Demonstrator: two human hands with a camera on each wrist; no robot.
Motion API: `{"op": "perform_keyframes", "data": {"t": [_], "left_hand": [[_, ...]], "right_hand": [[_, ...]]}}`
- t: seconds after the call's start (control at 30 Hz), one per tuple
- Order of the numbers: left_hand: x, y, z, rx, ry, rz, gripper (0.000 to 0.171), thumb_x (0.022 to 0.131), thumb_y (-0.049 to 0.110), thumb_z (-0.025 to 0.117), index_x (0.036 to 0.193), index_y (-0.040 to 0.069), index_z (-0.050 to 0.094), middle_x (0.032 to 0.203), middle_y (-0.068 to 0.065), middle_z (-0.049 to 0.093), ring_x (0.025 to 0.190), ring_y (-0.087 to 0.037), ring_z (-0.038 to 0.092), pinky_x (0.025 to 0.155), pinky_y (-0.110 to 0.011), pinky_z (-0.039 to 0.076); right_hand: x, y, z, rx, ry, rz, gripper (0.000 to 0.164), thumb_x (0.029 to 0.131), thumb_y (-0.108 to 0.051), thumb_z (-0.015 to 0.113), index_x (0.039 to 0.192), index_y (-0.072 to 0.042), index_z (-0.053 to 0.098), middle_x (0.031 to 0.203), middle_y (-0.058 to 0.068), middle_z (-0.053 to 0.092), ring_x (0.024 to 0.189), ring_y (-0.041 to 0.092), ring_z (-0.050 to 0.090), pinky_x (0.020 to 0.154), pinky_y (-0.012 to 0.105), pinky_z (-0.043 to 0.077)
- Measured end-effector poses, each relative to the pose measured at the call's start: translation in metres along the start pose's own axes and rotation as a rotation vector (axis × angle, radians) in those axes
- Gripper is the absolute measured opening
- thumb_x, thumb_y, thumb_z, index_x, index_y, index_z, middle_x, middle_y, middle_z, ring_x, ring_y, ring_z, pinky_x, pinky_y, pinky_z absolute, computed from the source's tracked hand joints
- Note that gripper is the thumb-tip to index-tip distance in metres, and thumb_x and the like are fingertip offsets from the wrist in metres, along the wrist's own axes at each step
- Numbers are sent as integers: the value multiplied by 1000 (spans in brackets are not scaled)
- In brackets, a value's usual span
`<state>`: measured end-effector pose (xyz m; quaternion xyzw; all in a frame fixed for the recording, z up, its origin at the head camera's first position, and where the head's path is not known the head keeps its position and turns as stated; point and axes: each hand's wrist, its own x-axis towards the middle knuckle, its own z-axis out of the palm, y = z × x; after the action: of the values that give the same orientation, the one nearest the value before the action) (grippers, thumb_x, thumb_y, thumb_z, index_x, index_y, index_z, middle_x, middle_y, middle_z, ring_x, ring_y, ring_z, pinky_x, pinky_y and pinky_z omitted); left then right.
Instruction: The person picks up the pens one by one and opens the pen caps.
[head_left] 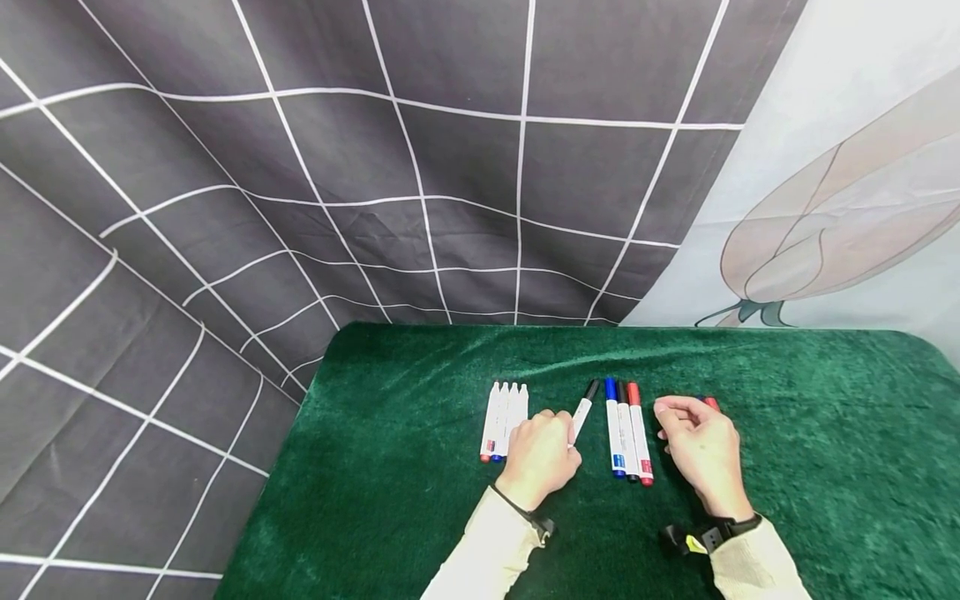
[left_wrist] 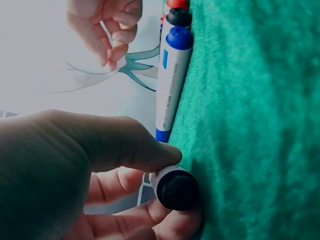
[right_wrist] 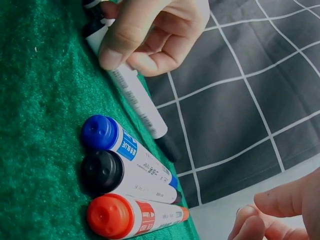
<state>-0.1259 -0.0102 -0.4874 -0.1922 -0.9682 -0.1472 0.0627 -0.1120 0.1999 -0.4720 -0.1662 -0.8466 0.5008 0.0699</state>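
Note:
My left hand (head_left: 538,458) pinches a white marker with a black cap (head_left: 582,413) between thumb and fingers. In the left wrist view the black end of this marker (left_wrist: 177,190) faces the camera, close over the cloth. To its right lie a blue marker (head_left: 614,425), a black marker (head_left: 627,429) and a red marker (head_left: 640,433), side by side. My right hand (head_left: 703,450) hovers right of them, its fingers loosely bent with nothing between them. Left of the left hand, several white markers with narrow tips (head_left: 501,417) lie in a row, partly covered by that hand.
A green velvety cloth (head_left: 375,500) covers the table. Behind the right hand a red cap (head_left: 711,403) and a bit of blue peek out, mostly hidden. A dark grey gridded curtain (head_left: 465,233) hangs at the back and left; a pale printed one (head_left: 840,217) hangs at the right.

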Motion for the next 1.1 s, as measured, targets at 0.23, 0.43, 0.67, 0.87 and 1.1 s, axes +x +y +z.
{"op": "perform_keyframes", "data": {"t": [0.23,0.43,0.67,0.87,1.1], "left_hand": [[0,-6,-6,-21,47,35,13,78,16,77,78,18,64,72,3,59,64,-17,60,50,-28,40],[0,-12,-13,-33,89,112,13,74,12,76,76,17,64,73,4,58,68,-16,62,55,-27,45],[1,-14,-21,-29,112,167,10,74,11,74,77,15,66,76,5,60,73,-15,64,58,-29,47],[1,-12,-26,-17,120,198,12,80,12,76,78,17,65,78,6,61,70,-13,63,55,-26,45],[-1,-12,-31,5,125,224,24,73,10,80,71,19,58,75,8,57,63,-11,57,52,-24,40]], "right_hand": [[0,-1,0,-4,-36,-8,29,100,-25,62,115,-2,70,88,12,73,66,11,65,55,23,51],[-1,-2,2,17,-120,-11,35,101,-26,61,122,0,64,87,12,73,65,13,65,56,26,52],[-2,-2,3,63,-269,-19,45,100,-33,61,131,0,59,83,10,74,66,15,67,60,29,54],[-2,-2,4,161,-345,-40,51,101,-31,62,136,5,52,86,14,74,67,14,67,60,29,54],[-1,0,4,261,-424,-71,46,101,-26,62,134,6,56,92,16,73,71,13,66,62,30,55]]}}
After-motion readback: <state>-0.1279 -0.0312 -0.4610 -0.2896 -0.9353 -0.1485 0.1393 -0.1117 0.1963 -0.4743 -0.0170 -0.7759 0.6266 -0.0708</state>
